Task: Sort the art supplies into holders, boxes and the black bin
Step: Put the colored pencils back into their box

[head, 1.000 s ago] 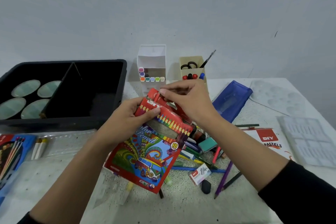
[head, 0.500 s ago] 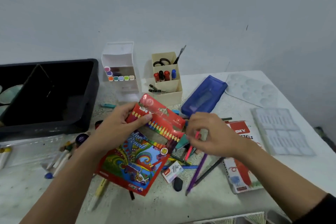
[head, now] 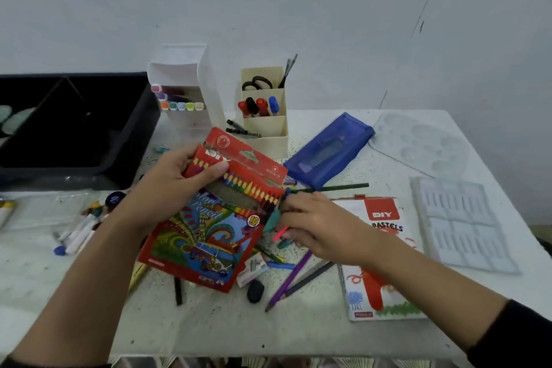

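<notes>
My left hand (head: 167, 179) grips the top of a red colour pencil box (head: 209, 236), its flap open, tilted over the table's middle. My right hand (head: 313, 224) is down in the pile of loose pencils (head: 295, 275) just right of the box, fingers curled around a few pencils, one pink and one teal. The black bin (head: 89, 140) stands at the back left. A white marker holder (head: 185, 98) and a cream holder (head: 265, 125) with scissors and markers stand behind the box.
A blue pencil case (head: 328, 149) lies at the back right beside a clear palette (head: 424, 143) and a plastic tray (head: 463, 224). A pastels box (head: 379, 260) lies under my right forearm. Markers (head: 77, 233), an eraser (head: 255, 291) and a small sharpener box (head: 252, 267) are scattered near the front.
My right hand left the box flap and dropped to the loose pencils on the right, closing round a few. My left hand kept hold of the box. The view shifted right.
</notes>
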### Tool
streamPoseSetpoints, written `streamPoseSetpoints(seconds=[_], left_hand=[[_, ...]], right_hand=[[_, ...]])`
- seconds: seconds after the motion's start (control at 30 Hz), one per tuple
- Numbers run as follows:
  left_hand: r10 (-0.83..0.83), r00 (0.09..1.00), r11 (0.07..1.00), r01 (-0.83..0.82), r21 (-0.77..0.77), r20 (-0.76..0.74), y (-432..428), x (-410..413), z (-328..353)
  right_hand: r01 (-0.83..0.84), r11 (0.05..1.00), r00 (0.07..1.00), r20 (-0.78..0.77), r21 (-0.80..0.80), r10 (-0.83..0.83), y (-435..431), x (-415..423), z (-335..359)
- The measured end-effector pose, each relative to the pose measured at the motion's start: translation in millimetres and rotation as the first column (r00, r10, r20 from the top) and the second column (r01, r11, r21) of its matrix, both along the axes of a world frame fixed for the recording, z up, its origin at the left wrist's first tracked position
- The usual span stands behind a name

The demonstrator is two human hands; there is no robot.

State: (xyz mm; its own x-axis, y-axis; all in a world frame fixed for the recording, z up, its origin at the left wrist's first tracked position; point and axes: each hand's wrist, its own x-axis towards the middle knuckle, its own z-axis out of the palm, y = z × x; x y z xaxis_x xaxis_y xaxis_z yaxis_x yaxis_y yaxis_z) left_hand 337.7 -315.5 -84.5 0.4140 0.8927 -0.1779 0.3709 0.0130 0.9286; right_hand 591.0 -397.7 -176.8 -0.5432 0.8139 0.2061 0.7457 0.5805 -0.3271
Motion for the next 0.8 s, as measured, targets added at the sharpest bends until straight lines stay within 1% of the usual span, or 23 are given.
streamPoseSetpoints(seconds=[0.07, 0.1, 0.17, 0.27, 0.33, 0.37, 0.43, 0.47, 0.53, 0.57, 0.6, 0.63, 0.7, 0.8], left_hand=[[0.023, 1.0, 1.0, -0.023, 0.007, -0.004, -1, 0, 2], [0.035, 0.999, 0.999, -0.035, 0.013, -0.007, -2, -1, 2], [0.058, 0.998, 0.998, -0.058, 0.017, -0.013, -1, -1, 3], [0.054, 0.998, 0.999, -0.054, 0.008, -0.027, -1, 1, 6], [0.024, 0.999, 1.0, -0.024, -0.013, -0.045, -3, 3, 7], [0.009, 0.999, 1.0, -0.011, -0.026, -0.051, -4, 5, 8], [-0.014, 0.998, 0.999, 0.012, -0.045, -0.054, -5, 7, 10], [-0.022, 0.998, 0.998, 0.019, -0.055, -0.052, -5, 9, 11], [-0.027, 0.999, 0.997, 0.025, -0.076, -0.03, -6, 12, 13], [-0.03, 0.999, 0.996, 0.029, -0.089, -0.013, -6, 13, 13], [-0.037, 0.999, 0.994, 0.037, -0.1, 0.0, -6, 15, 13], [-0.046, 0.999, 0.993, 0.047, -0.108, 0.01, -6, 16, 13], [-0.063, 0.998, 0.991, 0.065, -0.117, 0.018, -7, 21, 11], [-0.065, 0.997, 0.99, 0.068, -0.122, 0.028, -7, 28, 8]], right_hand=[[0.081, 0.996, 0.987, -0.143, 0.048, -0.074, 3, 6, 13], [0.142, 0.988, 0.965, -0.231, 0.064, -0.124, 5, 9, 22], [0.272, 0.961, 0.87, -0.44, 0.048, -0.224, 10, 11, 41], [0.384, 0.92, 0.625, -0.71, -0.081, -0.324, 23, 10, 67], [0.392, 0.893, 0.416, -0.823, -0.221, -0.387, 35, 4, 79], [0.38, 0.872, 0.302, -0.85, -0.308, -0.432, 42, 1, 81], [0.321, 0.817, 0.088, -0.844, -0.478, -0.528, 55, -3, 80], [0.286, 0.79, 0.006, -0.824, -0.542, -0.567, 60, -3, 78], [0.201, 0.765, -0.1, -0.79, -0.612, -0.605, 66, -4, 71], [0.151, 0.765, -0.13, -0.78, -0.626, -0.613, 67, -6, 68], [0.103, 0.766, -0.138, -0.772, -0.634, -0.62, 68, -8, 65], [0.062, 0.767, -0.124, -0.768, -0.638, -0.629, 68, -12, 64], [-0.014, 0.772, -0.055, -0.77, -0.636, -0.635, 68, -19, 64], [-0.069, 0.784, 0.099, -0.786, -0.617, -0.61, 72, -25, 70]])
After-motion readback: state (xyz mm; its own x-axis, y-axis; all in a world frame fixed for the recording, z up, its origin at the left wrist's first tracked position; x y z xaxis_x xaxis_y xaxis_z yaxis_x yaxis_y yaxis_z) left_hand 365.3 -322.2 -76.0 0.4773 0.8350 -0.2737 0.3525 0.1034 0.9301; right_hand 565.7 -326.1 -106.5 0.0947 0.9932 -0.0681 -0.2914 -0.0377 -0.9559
